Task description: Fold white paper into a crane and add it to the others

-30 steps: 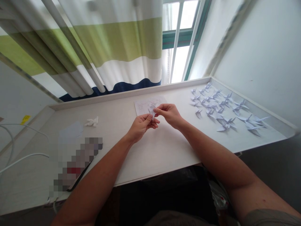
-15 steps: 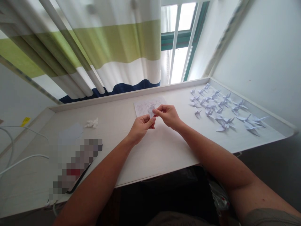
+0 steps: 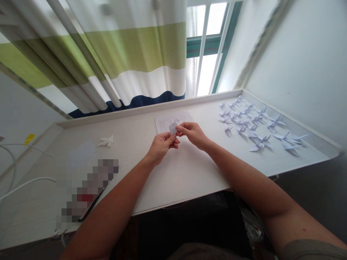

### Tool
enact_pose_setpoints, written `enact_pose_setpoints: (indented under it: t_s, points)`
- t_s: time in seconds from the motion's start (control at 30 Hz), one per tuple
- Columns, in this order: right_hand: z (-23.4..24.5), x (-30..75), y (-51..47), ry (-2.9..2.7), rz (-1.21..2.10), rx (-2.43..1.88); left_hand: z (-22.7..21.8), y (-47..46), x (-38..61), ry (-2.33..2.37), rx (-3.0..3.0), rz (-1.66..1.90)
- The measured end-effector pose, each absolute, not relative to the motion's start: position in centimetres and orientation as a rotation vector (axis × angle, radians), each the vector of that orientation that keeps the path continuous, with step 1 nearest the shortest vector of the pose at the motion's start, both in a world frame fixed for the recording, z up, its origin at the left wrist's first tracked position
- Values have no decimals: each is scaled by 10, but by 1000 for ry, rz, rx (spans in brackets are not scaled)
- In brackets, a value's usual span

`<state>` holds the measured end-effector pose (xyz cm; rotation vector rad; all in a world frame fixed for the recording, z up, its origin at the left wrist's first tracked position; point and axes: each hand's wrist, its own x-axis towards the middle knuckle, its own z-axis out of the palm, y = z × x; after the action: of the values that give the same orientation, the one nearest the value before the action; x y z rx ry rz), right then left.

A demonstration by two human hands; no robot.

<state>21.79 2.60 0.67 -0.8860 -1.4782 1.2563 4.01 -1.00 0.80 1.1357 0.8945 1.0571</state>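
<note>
A small folded piece of white paper (image 3: 172,127) is held up between my two hands, above the middle of the table. My left hand (image 3: 163,143) pinches its lower edge between thumb and fingers. At its right edge, the thumb and forefinger of my right hand (image 3: 191,132) grip the same paper. Behind it lies a printed sheet (image 3: 162,122), partly hidden by the paper and my hands. Off to the right, several folded white paper cranes (image 3: 255,126) stand grouped on the table.
The white table (image 3: 130,180) has a raised rim along the back and right. On its left lie a crumpled tissue (image 3: 105,141), pale paper sheets (image 3: 82,151) and a pixelated flat object (image 3: 89,191). White cables (image 3: 27,187) run in from the left edge. A striped curtain (image 3: 135,47) hangs behind.
The folded paper has turned between my fingers and shows a broader face. Both hands stay in nearly the same place, still gripping it.
</note>
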Motion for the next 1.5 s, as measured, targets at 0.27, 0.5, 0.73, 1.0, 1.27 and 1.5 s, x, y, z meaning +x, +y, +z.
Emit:
enact_pose_setpoints:
  t_s: [0.27,0.5,0.73,1.0,1.27,1.5]
  points:
    - [1,216,24,-1592,1253,-819,11,-10,36,832,1159,972]
    - [-3,212,25,-1553,1150,-842,9,-10,40,827,1182,1005]
    - [0,208,22,-1506,1247,-808,9,-12,46,875,1204,1093]
    - [2,211,20,-1557,1216,-794,12,-10,36,869,1247,975]
    - [0,217,27,-1577,1388,-734,12,-11,36,866,1234,912]
    - [-2,217,28,-1656,1210,-786,9,-10,34,848,1177,865]
